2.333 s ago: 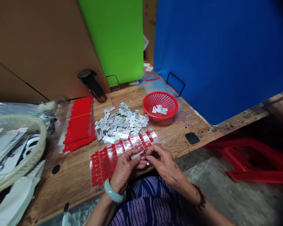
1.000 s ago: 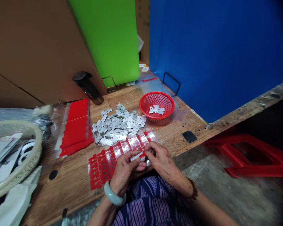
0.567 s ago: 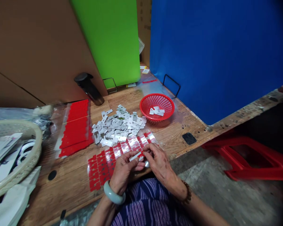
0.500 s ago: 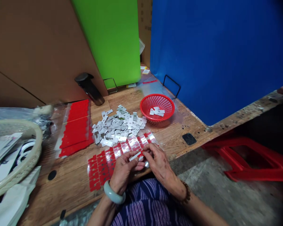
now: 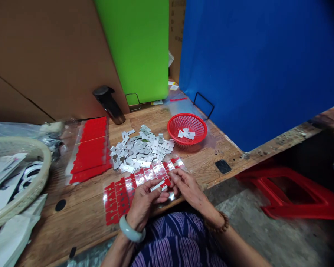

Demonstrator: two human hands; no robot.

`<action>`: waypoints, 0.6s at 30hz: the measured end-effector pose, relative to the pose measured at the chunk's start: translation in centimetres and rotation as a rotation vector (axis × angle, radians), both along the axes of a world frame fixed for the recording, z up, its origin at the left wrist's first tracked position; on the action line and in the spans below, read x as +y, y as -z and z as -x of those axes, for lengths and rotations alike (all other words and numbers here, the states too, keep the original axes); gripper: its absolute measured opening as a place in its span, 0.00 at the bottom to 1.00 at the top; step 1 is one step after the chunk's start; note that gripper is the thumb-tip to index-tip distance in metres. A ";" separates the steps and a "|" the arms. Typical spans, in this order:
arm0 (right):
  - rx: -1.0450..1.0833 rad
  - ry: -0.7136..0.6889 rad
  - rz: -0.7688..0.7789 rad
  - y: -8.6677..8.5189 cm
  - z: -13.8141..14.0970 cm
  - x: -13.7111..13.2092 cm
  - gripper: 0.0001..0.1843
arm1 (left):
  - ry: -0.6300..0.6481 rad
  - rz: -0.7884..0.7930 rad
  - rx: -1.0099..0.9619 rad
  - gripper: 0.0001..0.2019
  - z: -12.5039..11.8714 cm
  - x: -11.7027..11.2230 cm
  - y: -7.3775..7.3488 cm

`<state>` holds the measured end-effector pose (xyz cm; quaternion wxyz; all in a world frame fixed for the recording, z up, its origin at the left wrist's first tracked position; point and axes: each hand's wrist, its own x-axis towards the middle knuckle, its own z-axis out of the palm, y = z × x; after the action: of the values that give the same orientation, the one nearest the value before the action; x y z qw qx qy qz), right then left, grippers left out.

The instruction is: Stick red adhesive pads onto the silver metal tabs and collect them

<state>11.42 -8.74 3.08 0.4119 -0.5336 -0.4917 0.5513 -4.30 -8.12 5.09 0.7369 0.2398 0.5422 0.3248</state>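
Note:
My left hand (image 5: 142, 202) pinches a small flat metal plate (image 5: 156, 185) between thumb and fingers, above the table's front edge. At the plate's right end, the fingers of my right hand (image 5: 189, 191) are closed on a small red sticker (image 5: 167, 181). Whether the sticker touches the plate fully I cannot tell. Under and beside both hands lies a clear sheet of red stickers (image 5: 110, 202), partly covered by them. Just beyond it spreads a heap of loose metal plates (image 5: 139, 148) with small slots.
A red plastic basket (image 5: 202, 129) behind my hands holds several plates. Stacked red sticker sheets (image 5: 90, 148) lie left of the heap, near a dark bottle (image 5: 111, 105). A cream basket (image 5: 46, 163) stands far left. Green (image 5: 140, 48) and blue (image 5: 239, 66) panels rise behind; a red stool (image 5: 278, 178) is right.
My right hand has shifted slightly away from the plate, with more of the red sticker showing between the hands. The left hand keeps its pinch. The whole view has shifted a little.

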 end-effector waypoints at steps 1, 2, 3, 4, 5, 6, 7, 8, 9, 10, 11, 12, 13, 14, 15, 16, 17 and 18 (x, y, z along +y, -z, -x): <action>0.026 -0.023 0.021 0.0 0.3 0.0 0.14 | 0.010 -0.008 -0.006 0.14 0.1 0.0 0.0; 0.045 -0.036 0.042 0.0 0.6 0.0 0.14 | 0.020 -0.016 -0.013 0.15 0.1 -0.1 0.1; 0.057 -0.040 0.058 0.0 0.8 0.1 0.14 | 0.028 -0.021 -0.020 0.16 0.2 -0.2 0.1; 0.064 -0.043 0.068 0.1 1.0 0.2 0.14 | 0.034 -0.024 -0.025 0.16 0.3 -0.3 0.1; 0.071 -0.044 0.073 0.1 1.1 0.3 0.13 | 0.035 -0.026 -0.028 0.17 0.4 -0.3 0.0; 0.080 -0.049 0.076 0.2 1.1 0.5 0.13 | 0.034 -0.028 -0.030 0.17 0.5 -0.4 0.0; 0.093 -0.059 0.082 0.2 1.2 0.6 0.13 | 0.032 -0.032 -0.031 0.18 0.6 -0.5 -0.1; 0.110 -0.072 0.092 0.3 1.2 0.7 0.14 | 0.029 -0.036 -0.031 0.18 0.7 -0.5 -0.1; 0.130 -0.085 0.109 0.3 1.2 0.8 0.14 | 0.024 -0.041 -0.030 0.18 0.8 -0.5 -0.1; 0.153 -0.097 0.131 0.4 1.3 0.9 0.15 | 0.019 -0.045 -0.028 0.17 0.9 -0.5 -0.1; 0.179 -0.106 0.153 0.4 1.3 1.0 0.15 | 0.014 -0.046 -0.028 0.17 1.1 -0.5 -0.1; 0.203 -0.113 0.173 0.4 1.3 1.0 0.16 | 0.013 -0.046 -0.033 0.17 1.2 -0.5 0.0; 0.223 -0.117 0.186 0.4 1.3 1.1 0.17 | 0.016 -0.048 -0.039 0.17 1.3 -0.4 0.0; 0.230 -0.121 0.190 0.4 1.3 1.0 0.18 | 0.020 -0.052 -0.044 0.17 1.5 -0.4 0.1; 0.227 -0.127 0.184 0.4 1.3 1.0 0.19 | 0.026 -0.057 -0.047 0.17 1.6 -0.4 0.2; 0.212 -0.139 0.174 0.3 1.3 1.0 0.19 | 0.030 -0.065 -0.045 0.18 1.6 -0.4 0.3; 0.190 -0.154 0.165 0.3 1.4 0.9 0.19 | 0.034 -0.072 -0.037 0.18 1.7 -0.4 0.4; 0.168 -0.169 0.162 0.3 1.4 0.9 0.18 | 0.038 -0.077 -0.026 0.18 1.7 -0.4 0.5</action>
<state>10.02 -7.86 2.81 0.3592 -0.4736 -0.4528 0.6646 -5.96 -8.54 4.57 0.7402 0.2742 0.5148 0.3344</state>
